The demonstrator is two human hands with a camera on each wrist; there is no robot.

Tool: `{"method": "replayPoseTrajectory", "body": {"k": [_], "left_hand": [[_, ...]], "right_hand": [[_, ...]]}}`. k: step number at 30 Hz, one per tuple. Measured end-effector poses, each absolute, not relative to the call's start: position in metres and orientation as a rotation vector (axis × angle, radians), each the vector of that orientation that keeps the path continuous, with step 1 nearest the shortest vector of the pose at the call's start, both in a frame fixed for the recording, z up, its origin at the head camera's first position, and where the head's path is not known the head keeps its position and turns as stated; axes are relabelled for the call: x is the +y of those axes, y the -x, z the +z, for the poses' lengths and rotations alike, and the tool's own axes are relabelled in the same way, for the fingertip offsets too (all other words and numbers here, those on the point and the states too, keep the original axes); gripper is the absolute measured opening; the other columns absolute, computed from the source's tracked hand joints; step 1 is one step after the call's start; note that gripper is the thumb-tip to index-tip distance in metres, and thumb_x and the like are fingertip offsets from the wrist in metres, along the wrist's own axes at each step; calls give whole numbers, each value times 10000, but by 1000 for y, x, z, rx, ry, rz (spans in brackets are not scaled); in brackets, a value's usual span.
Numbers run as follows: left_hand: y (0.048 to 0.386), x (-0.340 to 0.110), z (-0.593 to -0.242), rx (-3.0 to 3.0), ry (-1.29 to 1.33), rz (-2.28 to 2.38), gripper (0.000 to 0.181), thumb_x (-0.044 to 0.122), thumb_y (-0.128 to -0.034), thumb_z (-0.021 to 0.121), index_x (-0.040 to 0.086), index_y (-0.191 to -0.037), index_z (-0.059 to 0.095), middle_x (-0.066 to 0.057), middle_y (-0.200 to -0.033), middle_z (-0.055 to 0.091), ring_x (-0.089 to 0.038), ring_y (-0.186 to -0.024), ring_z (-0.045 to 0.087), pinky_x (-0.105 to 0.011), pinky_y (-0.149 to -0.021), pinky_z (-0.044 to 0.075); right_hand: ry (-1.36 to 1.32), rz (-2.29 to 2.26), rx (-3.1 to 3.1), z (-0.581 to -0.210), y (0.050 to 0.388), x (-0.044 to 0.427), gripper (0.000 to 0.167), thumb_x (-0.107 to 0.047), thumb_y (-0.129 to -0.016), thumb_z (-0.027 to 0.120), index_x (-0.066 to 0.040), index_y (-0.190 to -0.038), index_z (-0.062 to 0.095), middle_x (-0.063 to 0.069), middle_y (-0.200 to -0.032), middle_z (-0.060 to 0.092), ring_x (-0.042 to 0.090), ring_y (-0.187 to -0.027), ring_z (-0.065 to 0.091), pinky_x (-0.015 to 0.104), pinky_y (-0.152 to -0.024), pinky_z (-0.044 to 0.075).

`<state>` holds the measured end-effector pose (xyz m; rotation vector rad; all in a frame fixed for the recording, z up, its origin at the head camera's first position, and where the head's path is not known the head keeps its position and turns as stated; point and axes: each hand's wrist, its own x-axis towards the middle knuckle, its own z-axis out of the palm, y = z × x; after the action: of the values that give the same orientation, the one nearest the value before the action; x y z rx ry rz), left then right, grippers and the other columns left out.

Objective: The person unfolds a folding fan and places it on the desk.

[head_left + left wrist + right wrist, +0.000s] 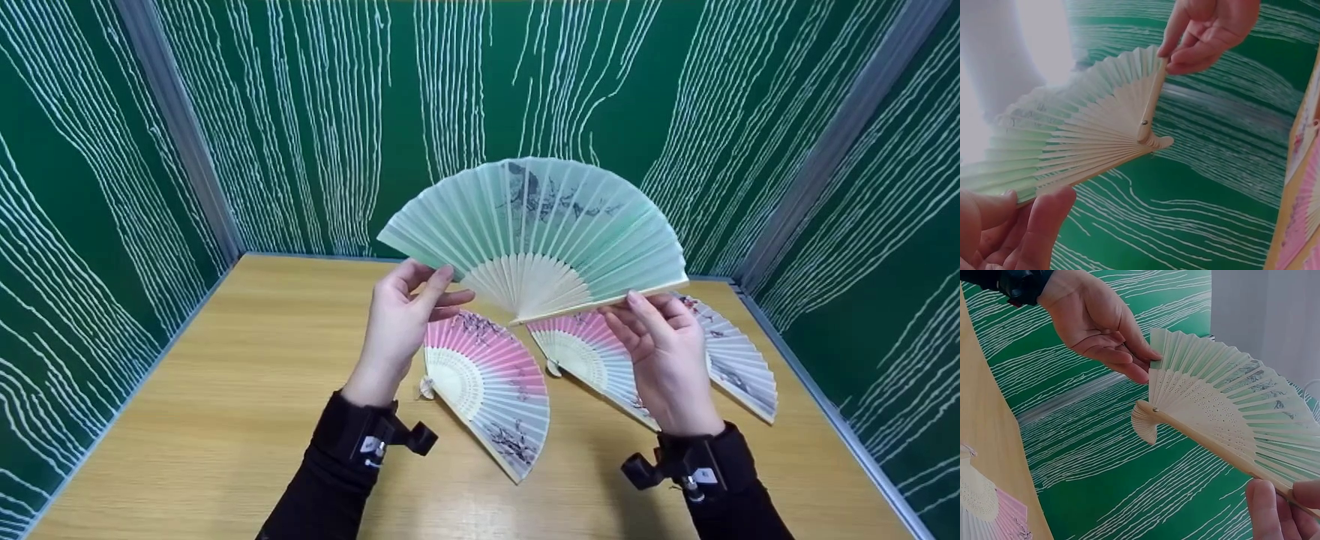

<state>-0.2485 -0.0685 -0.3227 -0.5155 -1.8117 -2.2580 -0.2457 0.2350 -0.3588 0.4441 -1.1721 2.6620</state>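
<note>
A green folding fan (pixel 555 225) with a dark printed picture is spread wide above the table, held up between both hands. My left hand (pixel 401 322) pinches its left edge between thumb and fingers. On the other side, my right hand (pixel 667 352) pinches the wooden outer rib. The left wrist view shows the pale ribs of the green fan (pixel 1100 124) meeting at a rivet, and the right wrist view shows small cut-out holes in them. Below lie a pink-and-blue fan (pixel 487 390) and a second pink-and-blue fan (pixel 592 352), both opened out; the right hand partly covers the second.
A pale fan with a dark print (pixel 739 360) lies spread at the right of the wooden table (pixel 225 390). Green walls (pixel 510 90) with white wavy lines stand behind and at both sides, joined by grey corner posts (pixel 180 127).
</note>
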Motion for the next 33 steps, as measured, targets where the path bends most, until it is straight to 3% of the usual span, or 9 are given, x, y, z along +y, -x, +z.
{"method": "replayPoseTrajectory", "body": {"k": [14, 21, 28, 33], "left_hand": [[263, -69, -339, -1672, 488, -2324, 346, 263, -918, 628, -62, -988, 534, -214, -999, 629, -366, -866, 678, -519, -762, 537], [263, -67, -339, -1622, 482, -2364, 326, 257, -923, 623, -47, -1002, 536, -216, -962, 626, -363, -857, 680, -435, -728, 564], [262, -58, -339, -1526, 471, -2437, 297, 257, -938, 601, -1, -1058, 516, -204, -973, 618, -370, -864, 676, -420, -732, 563], [259, -44, -343, -1490, 527, -2459, 382, 228, -926, 621, 61, -1216, 437, -197, -1077, 600, -411, -925, 643, -475, -778, 545]], "right_hand": [[-411, 2722, -1076, -358, 246, 237, 307, 37, -918, 566, 50, -1207, 461, 222, -1089, 621, 316, -945, 658, 364, -872, 511], [-417, 2725, -1046, -358, 247, 237, 295, 42, -918, 563, 51, -1196, 465, 218, -1066, 627, 321, -957, 654, 369, -884, 504], [-460, 2718, -1008, -358, 246, 237, 300, 46, -928, 539, 57, -1209, 434, 222, -1081, 610, 332, -972, 644, 379, -917, 484], [-453, 2728, -991, -356, 245, 237, 311, 43, -934, 529, 60, -1223, 418, 223, -1103, 593, 332, -980, 639, 368, -928, 477]]}}
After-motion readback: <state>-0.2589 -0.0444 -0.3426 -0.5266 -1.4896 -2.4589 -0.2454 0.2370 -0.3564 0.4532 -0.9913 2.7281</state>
